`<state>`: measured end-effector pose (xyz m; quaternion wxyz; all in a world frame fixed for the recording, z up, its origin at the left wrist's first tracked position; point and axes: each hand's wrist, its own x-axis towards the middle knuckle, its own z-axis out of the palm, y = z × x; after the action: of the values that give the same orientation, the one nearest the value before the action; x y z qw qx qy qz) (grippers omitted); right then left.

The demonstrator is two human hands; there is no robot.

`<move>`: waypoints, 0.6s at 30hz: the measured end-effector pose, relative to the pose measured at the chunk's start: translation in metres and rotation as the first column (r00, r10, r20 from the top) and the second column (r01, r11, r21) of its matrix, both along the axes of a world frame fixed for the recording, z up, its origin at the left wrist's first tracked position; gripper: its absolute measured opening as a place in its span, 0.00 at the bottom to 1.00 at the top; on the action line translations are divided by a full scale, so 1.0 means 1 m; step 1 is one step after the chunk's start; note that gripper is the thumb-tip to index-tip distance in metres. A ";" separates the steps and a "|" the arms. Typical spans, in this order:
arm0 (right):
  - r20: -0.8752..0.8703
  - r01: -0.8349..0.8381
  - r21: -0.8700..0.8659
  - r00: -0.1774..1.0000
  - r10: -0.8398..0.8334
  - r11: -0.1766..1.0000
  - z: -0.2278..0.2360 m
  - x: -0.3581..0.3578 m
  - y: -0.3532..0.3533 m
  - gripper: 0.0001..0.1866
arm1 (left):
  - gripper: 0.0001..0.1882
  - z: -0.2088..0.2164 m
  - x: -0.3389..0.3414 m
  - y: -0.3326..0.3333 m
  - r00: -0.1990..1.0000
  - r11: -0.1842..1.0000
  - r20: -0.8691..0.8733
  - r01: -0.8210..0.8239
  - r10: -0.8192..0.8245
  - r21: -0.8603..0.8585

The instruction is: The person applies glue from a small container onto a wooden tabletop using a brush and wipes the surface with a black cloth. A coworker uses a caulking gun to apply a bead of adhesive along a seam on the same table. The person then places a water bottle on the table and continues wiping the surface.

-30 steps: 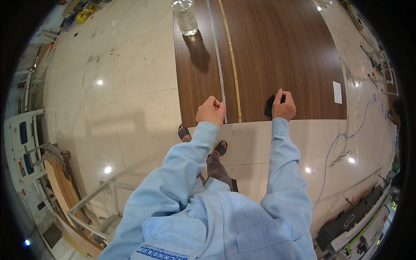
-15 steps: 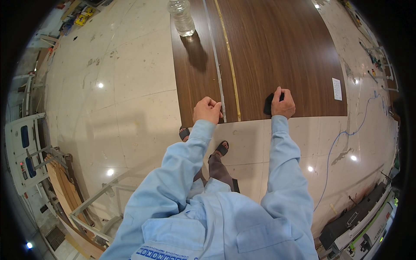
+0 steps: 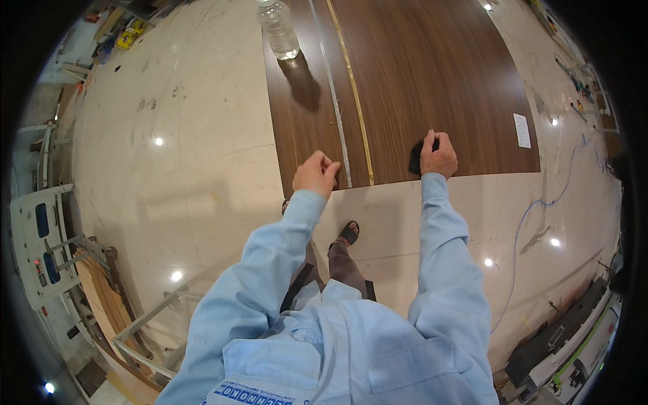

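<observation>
A wide dark brown wood-grain panel lies before me, with a grey strip and a yellow strip running along it side by side. My left hand is closed in a pinch at the panel's near edge, just left of the grey strip's near end. Whatever its fingertips hold, if anything, is too small to see. My right hand grips a soft-looking black pad resting on the panel right of the yellow strip; the fingers partly hide it. A clear plastic bottle with liquid stands at the far left of the panel.
A white paper label lies at the panel's right edge. A blue hose snakes over the floor on the right. To the left stand a metal frame, wooden boards and a white machine. A black-and-grey machine sits lower right.
My left hand has drawn slightly left, away from the grey strip, still pinched. My right hand stays on the black pad. The view has shifted a little.
</observation>
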<state>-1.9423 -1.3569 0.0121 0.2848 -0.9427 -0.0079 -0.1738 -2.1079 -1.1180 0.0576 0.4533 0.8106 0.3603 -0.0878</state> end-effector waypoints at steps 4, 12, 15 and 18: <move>-0.037 0.012 0.027 0.999 -0.011 1.000 0.001 0.000 0.000 0.15 | 0.13 0.001 -0.025 -0.021 0.990 0.974 0.019 0.135 -0.141 0.184; 0.025 -0.004 -0.024 1.000 0.004 1.000 0.001 -0.001 0.001 0.12 | 0.13 -0.001 -0.011 -0.009 0.892 0.893 0.211 0.327 -0.399 0.308; 0.015 -0.005 -0.023 1.000 0.005 1.000 0.000 0.000 0.001 0.12 | 0.12 -0.002 -0.005 -0.010 0.899 0.899 0.197 0.327 -0.391 0.292; 0.005 -0.010 -0.015 1.000 0.010 1.000 0.000 0.000 0.001 0.12 | 0.11 -0.002 -0.006 -0.011 0.878 0.900 0.252 0.340 -0.408 0.273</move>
<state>-1.9420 -1.3563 0.0122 0.2785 -0.9443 -0.0146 -0.1749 -2.1143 -1.1285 0.0553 0.3846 0.9139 0.1296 -0.0082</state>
